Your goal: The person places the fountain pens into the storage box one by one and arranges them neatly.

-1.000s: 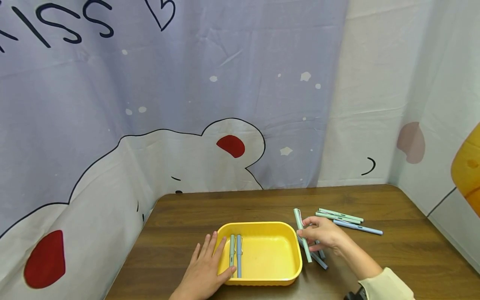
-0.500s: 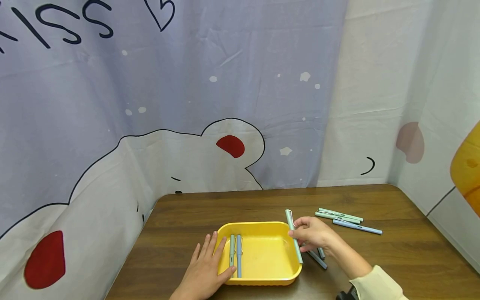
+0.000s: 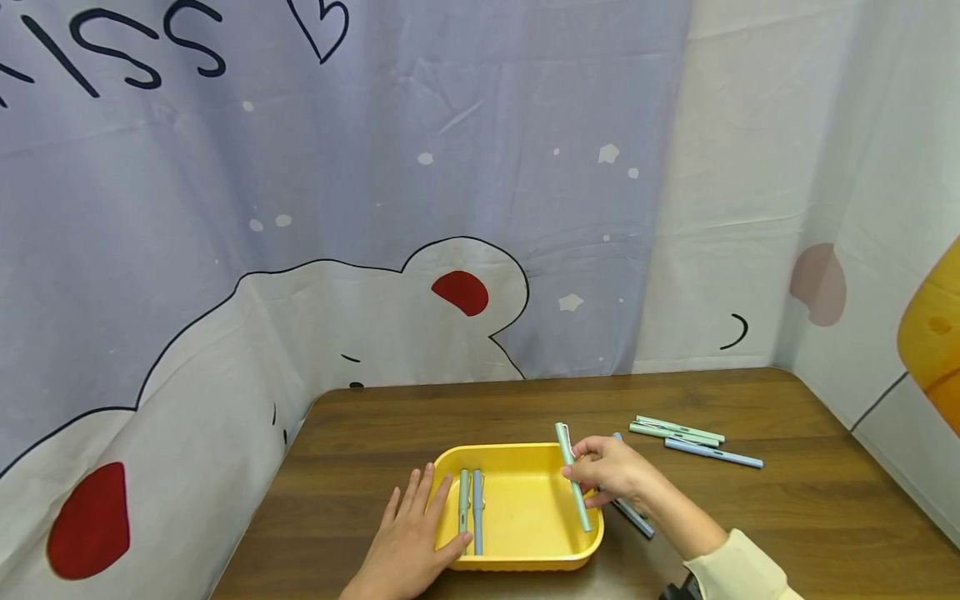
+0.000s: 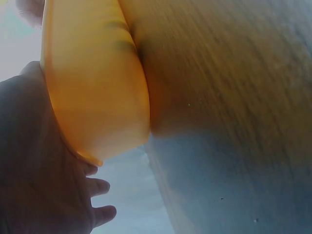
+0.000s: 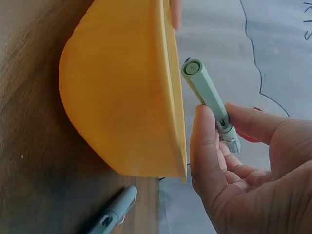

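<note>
My right hand [image 3: 611, 468] pinches a light green pen [image 3: 573, 479] between thumb and fingers, over the right side of a yellow tray [image 3: 528, 564]. In the right wrist view the held pen [image 5: 208, 92] is above the tray's rim [image 5: 170, 97], its flat end toward the camera. My left hand [image 3: 408, 533] lies spread at the tray's left rim, fingers straight, thumb over the front left corner. The left wrist view shows that hand [image 4: 44, 161] along the tray's wall [image 4: 97, 83]. Inside the tray, a green pen [image 3: 463, 508] and a blue pen [image 3: 478, 512] lie side by side at the left.
Right of the tray, partly behind my right hand, lie blue pens, one [image 3: 633, 518] showing its end. Farther back right, green pens [image 3: 675, 432] and a blue pen [image 3: 712, 453] lie on the wooden table [image 3: 420, 412]. A printed curtain [image 3: 570, 208] hangs behind the table.
My right hand has carried the light green pen leftward, from beside the tray's right edge to over its inside. The left hand has stayed in place.
</note>
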Available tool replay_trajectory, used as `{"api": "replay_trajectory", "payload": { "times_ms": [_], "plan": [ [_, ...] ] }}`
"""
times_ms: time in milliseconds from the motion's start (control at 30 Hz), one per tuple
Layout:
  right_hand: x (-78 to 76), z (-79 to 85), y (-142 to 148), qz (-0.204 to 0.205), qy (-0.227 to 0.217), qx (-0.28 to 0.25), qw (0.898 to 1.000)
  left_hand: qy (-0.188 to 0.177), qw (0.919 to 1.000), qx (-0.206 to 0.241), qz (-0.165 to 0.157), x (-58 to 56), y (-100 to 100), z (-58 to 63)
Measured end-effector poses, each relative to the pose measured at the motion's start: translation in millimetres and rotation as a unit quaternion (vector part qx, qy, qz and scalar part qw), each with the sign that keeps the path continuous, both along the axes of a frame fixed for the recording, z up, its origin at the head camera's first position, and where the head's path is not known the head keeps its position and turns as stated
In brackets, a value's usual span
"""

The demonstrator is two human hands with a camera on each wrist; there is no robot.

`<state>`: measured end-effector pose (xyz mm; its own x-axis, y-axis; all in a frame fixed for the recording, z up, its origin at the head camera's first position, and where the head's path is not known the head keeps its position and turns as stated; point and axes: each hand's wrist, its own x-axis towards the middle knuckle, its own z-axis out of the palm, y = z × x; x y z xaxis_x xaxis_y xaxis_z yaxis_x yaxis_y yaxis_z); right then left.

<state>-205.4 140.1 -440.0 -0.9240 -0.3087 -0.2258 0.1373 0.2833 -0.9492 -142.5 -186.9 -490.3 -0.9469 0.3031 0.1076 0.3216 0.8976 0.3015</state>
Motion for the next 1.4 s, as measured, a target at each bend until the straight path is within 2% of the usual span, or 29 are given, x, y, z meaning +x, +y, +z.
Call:
{"api": "replay_trajectory", "payload": {
  "times_ms": [267, 667, 1400],
  "plan": [
    [3.1, -0.2, -8.5, 0.010, 0.000, 0.012, 1.000, -0.001, 1.0000, 0.002, -0.001, -0.2, -0.5, -0.5],
    [5.5, -4.5, -22.6, 0.009, -0.006, 0.002, 1.000, 0.006, 1.0000, -0.003, -0.002, -0.7, -0.7, -0.4],
    [7.7, -20.3, -56.8, 0.015, -0.012, 0.004, 1.000, 0.008, 0.9999, -0.008, -0.002, -0.2, 0.4, 0.2]
  ]
}}
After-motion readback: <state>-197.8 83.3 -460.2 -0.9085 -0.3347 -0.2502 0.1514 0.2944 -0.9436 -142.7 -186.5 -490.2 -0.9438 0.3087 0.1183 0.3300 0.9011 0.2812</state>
